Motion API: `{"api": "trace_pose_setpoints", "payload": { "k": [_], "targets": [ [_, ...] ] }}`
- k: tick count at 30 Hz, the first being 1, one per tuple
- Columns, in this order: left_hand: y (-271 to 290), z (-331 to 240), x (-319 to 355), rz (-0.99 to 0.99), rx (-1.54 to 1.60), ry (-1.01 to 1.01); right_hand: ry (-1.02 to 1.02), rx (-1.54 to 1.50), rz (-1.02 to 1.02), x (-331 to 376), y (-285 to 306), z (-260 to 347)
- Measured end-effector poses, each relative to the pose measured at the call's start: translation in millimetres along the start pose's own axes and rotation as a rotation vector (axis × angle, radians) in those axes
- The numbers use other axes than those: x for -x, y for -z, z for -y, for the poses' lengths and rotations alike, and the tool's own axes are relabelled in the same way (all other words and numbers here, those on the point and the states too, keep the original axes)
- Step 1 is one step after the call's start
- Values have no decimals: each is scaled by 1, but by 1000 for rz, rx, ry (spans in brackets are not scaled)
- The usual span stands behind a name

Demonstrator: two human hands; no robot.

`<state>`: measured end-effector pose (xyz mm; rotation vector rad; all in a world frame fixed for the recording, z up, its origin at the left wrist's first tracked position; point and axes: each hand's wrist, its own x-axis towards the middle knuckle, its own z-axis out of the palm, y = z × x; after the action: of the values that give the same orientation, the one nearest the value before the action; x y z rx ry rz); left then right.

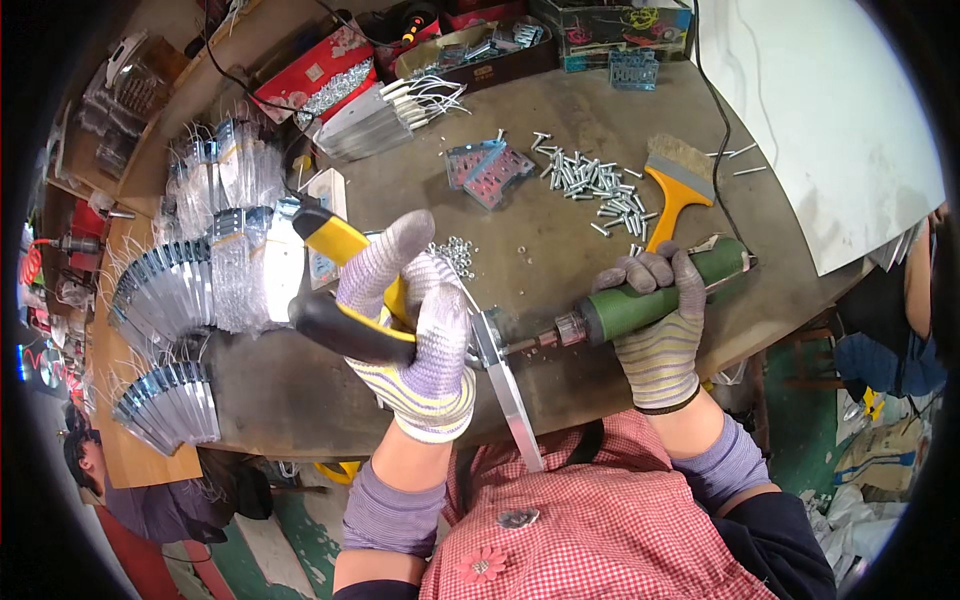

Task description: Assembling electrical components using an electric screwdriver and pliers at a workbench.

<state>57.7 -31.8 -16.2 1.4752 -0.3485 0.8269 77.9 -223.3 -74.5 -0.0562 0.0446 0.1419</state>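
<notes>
My left hand (432, 345), in a striped knit glove, is closed around pliers (345, 328) with black and yellow handles. A flat metal bar (513, 400) stands on edge beside that hand, its near end close to my apron; the pliers' jaws are hidden behind the hand. Gripped in my gloved right hand (660, 345) is a green electric screwdriver (628, 314). It lies nearly level, its bit pointing left at the bar's upper part, close to or touching a fastener there. Small nuts (456, 256) lie just beyond the left hand.
Loose screws (595, 185), a brush with an orange handle (680, 200) and a clear blue-red plastic box (488, 170) lie farther back. Fanned metal strips (165, 290) and bagged parts (245, 250) fill the left. A red box of hardware (335, 90) stands behind. A black cord (715, 100) runs at right.
</notes>
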Motion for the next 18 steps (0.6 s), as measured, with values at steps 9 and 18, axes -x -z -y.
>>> {"api": "trace_pose_setpoints", "payload": {
  "k": [9, 18],
  "targets": [
    [-5, -10, 1, -105, -115, 154, -28, -48, -28, -1, -8, 1],
    [-8, -11, 4, -92, -85, 156, -16, -48, -99, -1, -9, 0]
  ]
}}
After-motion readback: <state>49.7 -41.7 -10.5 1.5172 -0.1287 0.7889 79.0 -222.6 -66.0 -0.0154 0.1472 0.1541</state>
